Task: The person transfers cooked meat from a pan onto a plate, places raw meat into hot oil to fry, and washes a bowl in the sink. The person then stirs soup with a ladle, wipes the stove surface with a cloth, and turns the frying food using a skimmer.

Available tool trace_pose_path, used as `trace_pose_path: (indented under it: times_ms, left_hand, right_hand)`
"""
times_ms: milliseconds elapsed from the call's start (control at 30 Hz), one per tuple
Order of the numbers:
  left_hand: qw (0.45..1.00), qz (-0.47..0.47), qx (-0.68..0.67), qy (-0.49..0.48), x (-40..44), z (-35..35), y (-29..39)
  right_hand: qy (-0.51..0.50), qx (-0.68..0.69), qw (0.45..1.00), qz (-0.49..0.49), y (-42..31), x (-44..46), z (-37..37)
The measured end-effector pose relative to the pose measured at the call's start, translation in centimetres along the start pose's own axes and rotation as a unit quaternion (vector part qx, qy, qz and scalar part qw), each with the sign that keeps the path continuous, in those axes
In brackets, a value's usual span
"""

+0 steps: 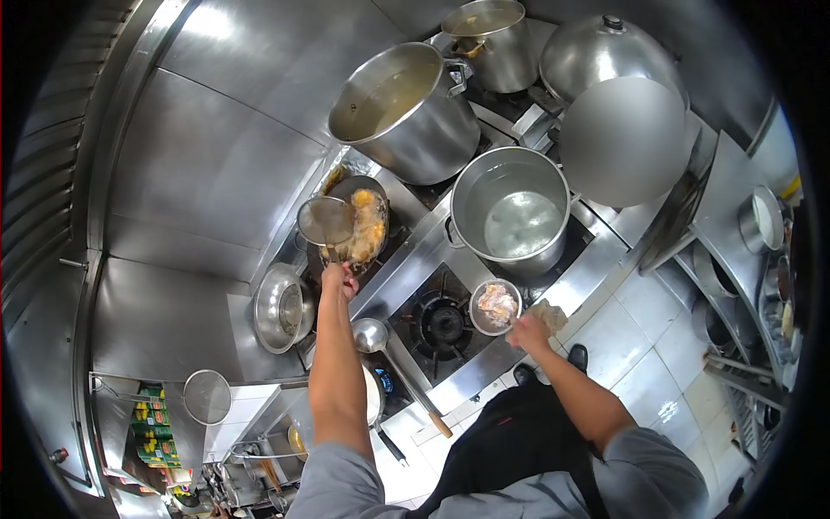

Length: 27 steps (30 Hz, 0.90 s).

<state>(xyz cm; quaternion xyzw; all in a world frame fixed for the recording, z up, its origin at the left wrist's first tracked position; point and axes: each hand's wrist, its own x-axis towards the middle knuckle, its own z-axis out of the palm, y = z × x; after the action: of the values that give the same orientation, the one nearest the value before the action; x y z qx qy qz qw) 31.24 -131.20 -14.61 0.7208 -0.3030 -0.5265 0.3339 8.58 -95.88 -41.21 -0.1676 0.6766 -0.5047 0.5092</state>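
Note:
My left hand (pixel 340 278) is closed round the handle of a round mesh strainer (pixel 325 220), held over the left side of a dark pan. Golden pieces of food (pixel 367 227) bubble in oil in that pan. On the right, my right hand (pixel 529 332) is closed at the rim of a small metal bowl (pixel 494 328), beside the front burner. Pale, floury pieces of food (pixel 498 302) lie in the bowl. A beige cloth (pixel 550 317) shows just beyond my right hand.
A large pot of clear water (pixel 510 203) and a tall stockpot (pixel 415 138) stand on the stove. A ladle (pixel 371 336) with a long wooden-ended handle lies near the burner (pixel 443 322). At the left is a wide metal bowl (pixel 281 309).

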Motion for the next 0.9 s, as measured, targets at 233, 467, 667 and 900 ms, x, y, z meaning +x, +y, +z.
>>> trace_pose_path:
  times_ms: [233,467,667,900]
  left_hand:
    - [0.984,-0.093,-0.094,-0.122,0.0,-0.8,0.0]
    - [0.992,-0.037,-0.010,-0.122,-2.6,-1.5,0.3]
    - [0.998,0.002,0.045,-0.053,-4.0,-1.2,0.5]
    - [0.997,0.028,0.062,-0.020,-3.9,-0.9,-0.2]
  right_hand:
    - [-0.183,-0.091,0.930,0.305,13.1,-4.6,-1.5]
    - [-0.153,-0.232,0.953,0.118,21.4,0.8,4.4]
    - [-0.180,-0.345,0.920,0.043,21.1,0.3,4.5]
    - [-0.122,-0.357,0.922,0.089,21.8,0.4,5.4]
